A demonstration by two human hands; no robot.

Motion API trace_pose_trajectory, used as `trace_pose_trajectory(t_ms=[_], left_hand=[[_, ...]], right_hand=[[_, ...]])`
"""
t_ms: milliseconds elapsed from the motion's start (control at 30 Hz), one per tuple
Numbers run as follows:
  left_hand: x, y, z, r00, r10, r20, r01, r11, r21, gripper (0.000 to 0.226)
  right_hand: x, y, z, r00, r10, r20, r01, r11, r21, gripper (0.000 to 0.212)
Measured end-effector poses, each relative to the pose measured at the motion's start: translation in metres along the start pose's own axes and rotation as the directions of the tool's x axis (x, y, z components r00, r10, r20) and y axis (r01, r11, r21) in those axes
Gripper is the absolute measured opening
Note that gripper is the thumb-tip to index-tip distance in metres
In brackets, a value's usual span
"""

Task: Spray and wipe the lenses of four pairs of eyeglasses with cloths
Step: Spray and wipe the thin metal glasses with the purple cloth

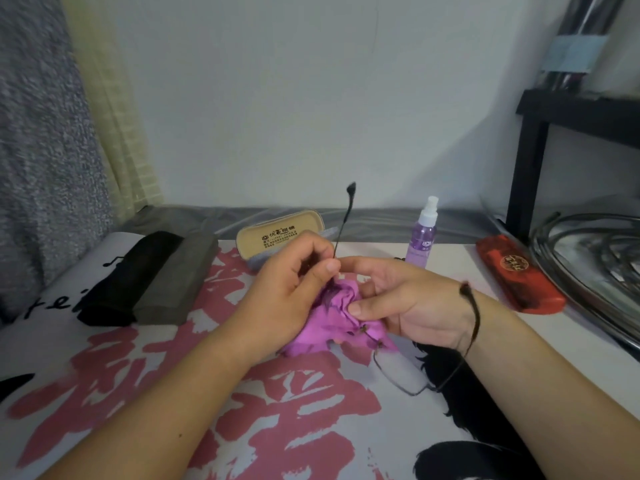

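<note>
Two hands meet over the middle of the worktop (491, 271). The left hand (294, 282) has its fingers curled, pinching the thin dark frame of the one pair of eyeglasses (398, 372) in view near a hinge, so that one temple arm stands upright above the knuckles. The right hand (405, 303) has fingers and thumb bent round a single crumpled purple cloth (332, 323), pressing it against the covered lens. The other lens hangs clear below the cloth, just above the worktop, and the second temple arm lies across the right wrist.

One spray bottle (423, 233) of pale purple liquid with a white nozzle stands upright behind the hands, apart from them.

Four cases are on the worktop: a black case (128, 275) and a grey case (176, 282) lie touching side by side at the left, a tan case (280, 233) printed with dark characters stands open behind the left hand, and a red case (519, 275) lies at the right edge.

A printed mat (207, 393) in white, pink and black covers most of the worktop. A black shelf (571, 109) stands at the far right, with a coil of tubing (588, 258) below it.
</note>
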State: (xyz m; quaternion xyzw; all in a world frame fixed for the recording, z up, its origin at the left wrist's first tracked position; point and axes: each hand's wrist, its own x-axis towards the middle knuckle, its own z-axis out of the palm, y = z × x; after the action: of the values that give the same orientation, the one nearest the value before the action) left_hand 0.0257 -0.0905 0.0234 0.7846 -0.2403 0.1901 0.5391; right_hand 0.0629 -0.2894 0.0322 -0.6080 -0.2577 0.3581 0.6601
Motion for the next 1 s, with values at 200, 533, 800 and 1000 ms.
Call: trace_pose_trajectory(t_ms=[200,533,800,1000], left_hand=[[0.002,0.002,-0.001,0.968,0.109,-0.227,-0.093,0.993,0.078,0.011],[0.007,0.003,-0.019,0.885,0.274,-0.376,-0.175,0.945,0.277,0.012],[0.007,0.002,-0.018,0.887,0.253,-0.387,-0.171,0.957,0.234,0.014],[0.007,0.003,-0.018,0.973,0.053,-0.227,-0.049,0.999,0.024,0.009]], right_hand=[[-0.005,-0.009,-0.001,0.989,0.011,-0.149,-0.011,1.0,0.005,0.021],[-0.004,-0.015,-0.007,0.795,-0.201,-0.572,0.044,0.96,-0.276,0.029],[-0.004,-0.012,0.0,0.822,-0.227,-0.522,0.103,0.961,-0.256,0.026],[-0.004,-0.016,0.005,0.83,-0.289,-0.477,0.203,0.953,-0.224,0.046]])
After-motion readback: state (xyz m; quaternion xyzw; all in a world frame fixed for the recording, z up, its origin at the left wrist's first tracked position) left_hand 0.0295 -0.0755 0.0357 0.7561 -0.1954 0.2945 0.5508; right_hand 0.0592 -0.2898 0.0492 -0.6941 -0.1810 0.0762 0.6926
